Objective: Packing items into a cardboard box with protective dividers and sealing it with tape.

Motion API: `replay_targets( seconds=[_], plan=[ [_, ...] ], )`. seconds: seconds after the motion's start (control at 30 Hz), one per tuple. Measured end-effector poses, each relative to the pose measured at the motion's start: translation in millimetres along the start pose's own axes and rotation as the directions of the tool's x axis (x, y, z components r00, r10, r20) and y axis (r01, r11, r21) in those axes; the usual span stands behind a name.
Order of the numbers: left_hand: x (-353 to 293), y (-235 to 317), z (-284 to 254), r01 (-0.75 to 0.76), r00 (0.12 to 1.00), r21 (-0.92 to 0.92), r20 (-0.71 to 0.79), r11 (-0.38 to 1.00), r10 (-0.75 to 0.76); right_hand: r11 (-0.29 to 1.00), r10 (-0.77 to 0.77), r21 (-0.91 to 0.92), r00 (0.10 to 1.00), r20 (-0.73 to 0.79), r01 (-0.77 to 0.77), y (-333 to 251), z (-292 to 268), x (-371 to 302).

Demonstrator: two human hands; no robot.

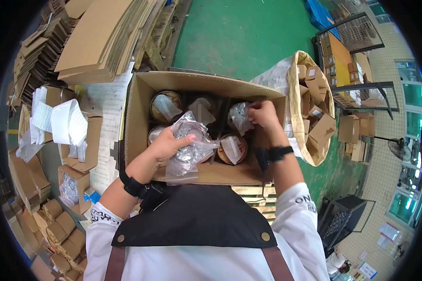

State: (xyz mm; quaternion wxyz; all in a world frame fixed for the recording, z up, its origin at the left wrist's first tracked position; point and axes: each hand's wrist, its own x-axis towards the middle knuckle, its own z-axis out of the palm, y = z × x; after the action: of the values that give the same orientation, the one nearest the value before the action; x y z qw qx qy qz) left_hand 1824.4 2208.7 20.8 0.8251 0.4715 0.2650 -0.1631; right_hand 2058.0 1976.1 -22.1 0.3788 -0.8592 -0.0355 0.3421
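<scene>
A large open cardboard box (138, 112) stands in front of me. Several round brown containers (232, 157) sit inside it in rows, with small clear bags lying in their tops. My left hand (163, 147) is closed on a bunch of clear plastic bags (192, 138), held over the near left part of the box. Deeper in, at the right, my right hand (263, 114) pinches the edge of a crumpled clear plastic bag (239, 118) on top of the far right container. What that bag contains cannot be made out.
Stacked flat cardboard (91, 37) rises at the far left. Beside the box's right wall stands a large sack (316, 126) of small cartons. Left of the box are a white paper roll (70, 122) and a small carton of plastic bags (69, 189). Wire cage carts (354, 35) stand far right.
</scene>
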Motion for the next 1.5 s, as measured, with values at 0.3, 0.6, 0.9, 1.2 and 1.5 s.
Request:
replay_targets(
  seconds=[0.3, 0.6, 0.9, 1.2, 1.5],
  plan=[
    [9, 2, 8, -0.006, 0.996, -0.168, 0.088, 0.986, 0.021, 0.924, -0.363, 0.002, 0.876, 0.318, 0.382, -59, 54, -48],
    [-13, 4, -24, 0.004, 1.000, -0.076, -0.013, 0.997, -0.005, 0.937, -0.263, 0.335, 0.826, 0.498, 0.096, -68, 92, -58],
    [-28, -8, -50, -0.064, 0.992, -0.131, 0.103, 0.989, 0.077, 0.950, -0.174, 0.311, 0.773, 0.610, -0.031, -79, 110, -73],
    [-42, -3, -51, -0.061, 0.996, -0.362, -0.084, 0.930, 0.032, 0.958, -0.265, 0.193, 0.909, 0.321, 0.211, -80, 102, -67],
    [-47, -10, -55, -0.099, 0.992, -0.335, -0.103, 0.937, 0.069, 0.700, -0.662, -0.416, 0.746, -0.075, 0.580, -21, 114, 17]
  ],
)
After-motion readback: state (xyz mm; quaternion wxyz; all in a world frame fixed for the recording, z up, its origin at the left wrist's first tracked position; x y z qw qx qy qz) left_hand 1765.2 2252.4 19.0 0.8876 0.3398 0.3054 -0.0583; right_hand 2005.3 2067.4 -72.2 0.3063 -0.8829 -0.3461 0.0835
